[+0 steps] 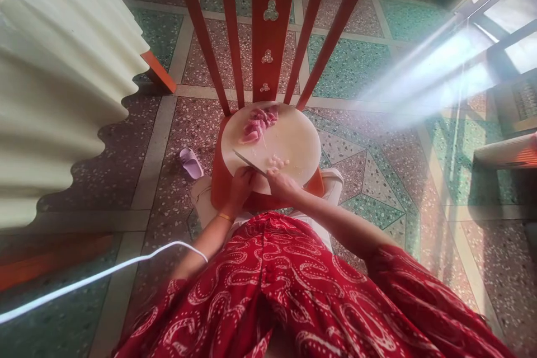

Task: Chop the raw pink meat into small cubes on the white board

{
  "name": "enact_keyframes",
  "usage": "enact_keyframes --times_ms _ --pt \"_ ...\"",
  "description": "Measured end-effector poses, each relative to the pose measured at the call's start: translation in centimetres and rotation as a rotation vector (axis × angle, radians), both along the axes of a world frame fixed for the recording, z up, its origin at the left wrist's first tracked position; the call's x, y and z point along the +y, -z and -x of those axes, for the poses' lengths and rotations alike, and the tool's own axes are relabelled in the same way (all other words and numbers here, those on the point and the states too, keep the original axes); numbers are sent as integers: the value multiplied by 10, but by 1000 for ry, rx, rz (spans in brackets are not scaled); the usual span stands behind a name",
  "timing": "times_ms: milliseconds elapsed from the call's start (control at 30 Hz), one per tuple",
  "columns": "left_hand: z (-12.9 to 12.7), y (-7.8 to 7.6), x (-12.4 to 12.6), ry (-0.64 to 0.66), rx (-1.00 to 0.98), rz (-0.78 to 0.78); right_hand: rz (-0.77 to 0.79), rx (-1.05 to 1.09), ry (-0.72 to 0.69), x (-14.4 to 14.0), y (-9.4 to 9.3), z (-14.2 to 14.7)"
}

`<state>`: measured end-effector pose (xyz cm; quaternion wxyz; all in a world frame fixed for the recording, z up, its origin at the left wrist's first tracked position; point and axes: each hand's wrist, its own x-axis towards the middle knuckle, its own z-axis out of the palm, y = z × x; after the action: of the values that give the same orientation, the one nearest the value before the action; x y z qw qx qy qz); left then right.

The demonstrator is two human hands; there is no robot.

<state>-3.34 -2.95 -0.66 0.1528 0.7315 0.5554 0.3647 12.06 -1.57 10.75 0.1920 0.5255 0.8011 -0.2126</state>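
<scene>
In the head view, a round white cutting board (289,140) lies on the seat of an orange wooden chair (271,22), whose slatted back rises beyond it. The left hand (242,182) sits at the near edge of the board, its fingers curled shut around the handle of a knife (250,163); the blade runs up and to the left across the near left part of the board. The right hand (283,183) rests just beside it at the near edge, fingers pressed together and bent down over a few small pale pieces (277,163) near the board's middle; whether they pinch a piece cannot be told. A heap of pink raw meat (259,123) lies at the far left edge of the board, apart from both hands. A gold bangle (225,216) circles the left wrist. Red patterned fabric (293,285) covers the person's lap below the chair. On the terrazzo floor (377,179) left of the chair lies a lilac slipper (191,163). A white cable (104,274) crosses the lower left, and a cream corrugated sheet (59,78) fills the left side.
</scene>
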Motion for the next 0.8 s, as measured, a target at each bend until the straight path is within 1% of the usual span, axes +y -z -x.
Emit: enact_keyframes --times_ms 67,133,200,267,333,367,433,500,567,667,800 --pt "0 0 2 13 17 -11 -37 10 -34 14 2 19" --pt "0 0 3 15 36 -26 -58 -1 -56 23 2 32" --pt "0 -2 3 15 40 -36 -65 -1 -63 21 2 30" --pt "0 -2 2 14 28 -32 -44 9 -59 11 1 11" --pt "0 -3 2 9 11 -19 38 -48 -17 -3 0 -18" --pt "0 -3 1 8 3 -11 51 -70 1 -9 -2 -32" --pt "1 -4 0 12 -15 -6 35 -120 45 -16 -7 -52" --pt "2 -5 -2 4 -34 -12 -14 -130 77 -18 -13 -58" --pt "3 -7 -5 -21 -39 -22 -39 -102 70 -17 -18 -52" --pt "4 -9 -9 -55 -12 -16 4 -60 7 -18 -21 -36" --pt "5 -8 -9 -21 4 1 76 -67 -8 -19 -15 -22"
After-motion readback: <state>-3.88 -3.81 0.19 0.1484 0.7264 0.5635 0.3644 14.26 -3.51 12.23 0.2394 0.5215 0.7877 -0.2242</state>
